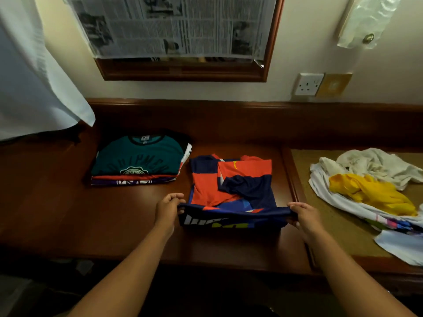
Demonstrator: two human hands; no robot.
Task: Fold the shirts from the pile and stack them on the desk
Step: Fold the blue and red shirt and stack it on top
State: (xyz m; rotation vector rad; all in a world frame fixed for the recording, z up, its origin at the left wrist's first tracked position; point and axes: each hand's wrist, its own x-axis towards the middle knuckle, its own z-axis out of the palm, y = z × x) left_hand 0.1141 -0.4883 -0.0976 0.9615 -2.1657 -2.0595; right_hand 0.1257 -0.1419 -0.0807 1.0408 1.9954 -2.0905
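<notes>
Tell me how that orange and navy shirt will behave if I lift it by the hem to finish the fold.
Probably floppy: the orange and navy shirt sags between the left hand and right hand pinching its hem. Likely light, since fingertips alone hold the edge up. The fabric looks smooth, so the folded-in sleeves may slide out of place.

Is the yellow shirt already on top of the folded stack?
No, the yellow shirt lies crumpled in the pile on the right, while a teal shirt tops the folded stack.

A bedroom: wooden desk point(128, 220), wall socket point(309, 84), framed mirror point(183, 72).
</notes>
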